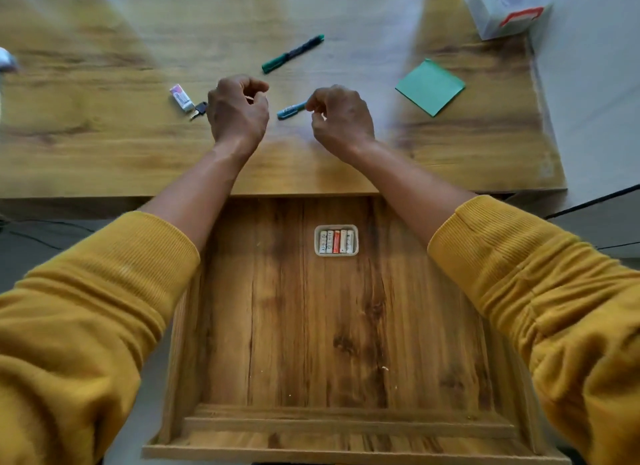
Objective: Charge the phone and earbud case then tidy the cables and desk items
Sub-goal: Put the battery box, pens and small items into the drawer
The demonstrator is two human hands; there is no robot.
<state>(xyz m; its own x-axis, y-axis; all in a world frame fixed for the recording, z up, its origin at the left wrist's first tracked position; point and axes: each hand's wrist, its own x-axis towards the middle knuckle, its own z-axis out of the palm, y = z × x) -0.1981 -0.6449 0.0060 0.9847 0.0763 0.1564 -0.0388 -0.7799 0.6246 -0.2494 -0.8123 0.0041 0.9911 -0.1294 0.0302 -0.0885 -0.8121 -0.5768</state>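
- The open wooden drawer (346, 326), flat-bottomed with dark knotty grain, is the landmark; it juts out from under the desk edge, nearest the viewer.
- In the drawer's far half, right of centre, sits a small rounded-rectangle pale tray (336, 255) with five cylindrical batteries (336, 241) side by side, one of them orange.
- Ribbed mustard-yellow sleeves (104, 291) flank the drawer.
- Beyond the drawer, on the smooth wood-grain desk (104, 146), the left hand (238, 110) is curled, thumb meeting fingertips; what it pinches I cannot tell.
- The right hand (341, 116) pinches the end of a slim light-blue pen (291, 110).
- Left of the left hand lie a small white rectangular eraser (181, 97) and a dark-headed key (199, 110).
- Farther still: a long green marker (292, 53), a square green sticky-note pad (430, 87), and a blurred white box (505, 7).
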